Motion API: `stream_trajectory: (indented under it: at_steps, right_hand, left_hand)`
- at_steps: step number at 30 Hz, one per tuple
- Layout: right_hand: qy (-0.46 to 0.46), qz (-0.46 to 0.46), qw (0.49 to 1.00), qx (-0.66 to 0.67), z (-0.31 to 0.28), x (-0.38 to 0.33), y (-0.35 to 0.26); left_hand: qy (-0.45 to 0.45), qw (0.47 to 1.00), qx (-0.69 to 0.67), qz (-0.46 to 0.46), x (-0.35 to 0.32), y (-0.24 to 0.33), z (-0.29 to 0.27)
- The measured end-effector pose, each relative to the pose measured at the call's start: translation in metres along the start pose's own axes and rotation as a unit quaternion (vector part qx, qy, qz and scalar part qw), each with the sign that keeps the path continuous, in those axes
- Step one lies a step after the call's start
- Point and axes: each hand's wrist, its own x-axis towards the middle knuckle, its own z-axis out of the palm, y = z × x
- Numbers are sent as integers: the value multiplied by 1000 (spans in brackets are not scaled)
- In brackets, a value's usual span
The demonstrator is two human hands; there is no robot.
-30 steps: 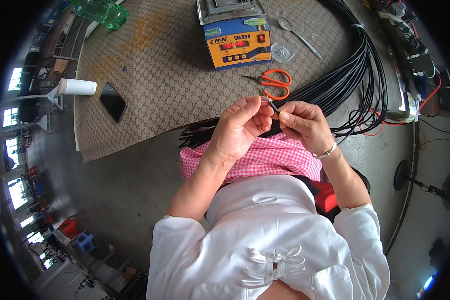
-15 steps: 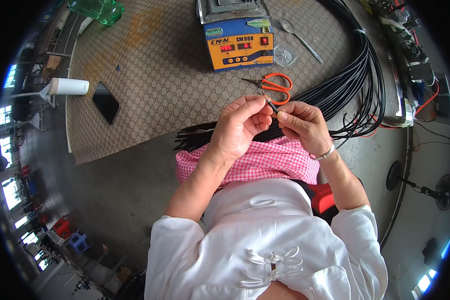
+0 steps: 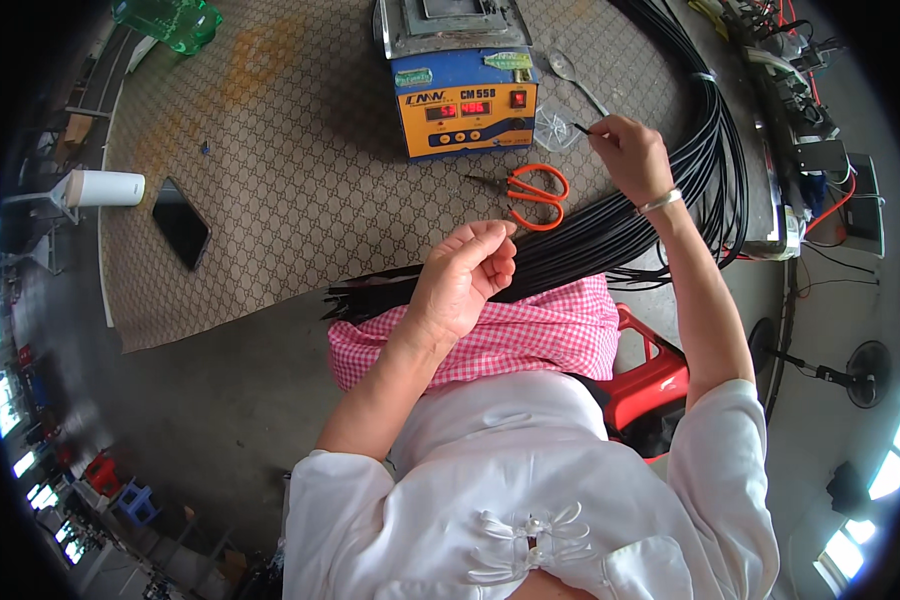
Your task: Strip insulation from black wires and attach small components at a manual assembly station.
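My right hand is stretched out over the mat and pinches a thin black cable end between its fingertips, right beside a small clear plastic dish. My left hand hovers above my lap with its fingers curled loosely, just over a bundle of long black cables that runs across the pink checked cloth on my knees. Whether it grips a cable I cannot tell. Orange-handled scissors lie between the two hands.
A blue and orange bench unit with red digit displays stands at the back of the patterned mat. A metal spoon, a black phone, a white cylinder and a green bottle lie around. A red stool is beneath me.
My hands were together over my lap, working on a cable end. Since then my right hand has reached forward to the clear dish, and my left hand has stayed over the bundle.
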Motion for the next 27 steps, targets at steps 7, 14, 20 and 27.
stream_trajectory:
  at_steps: [7, 14, 20, 27]
  right_hand:
    - [-89, 30, 979, -181, 13, 24, 2]
    - [-84, 3, 975, -208, 9, 27, -3]
    - [-62, -34, 972, -223, 1, 27, -10]
    - [-77, -110, 951, -278, 10, 25, -6]
  left_hand:
    - [11, 1000, -12, -15, 1, -8, -13]
    - [20, 999, -18, -26, 0, -7, -17]
    - [16, 999, -18, -25, 1, -9, -23]
    - [9, 999, -22, -29, 1, -8, -26]
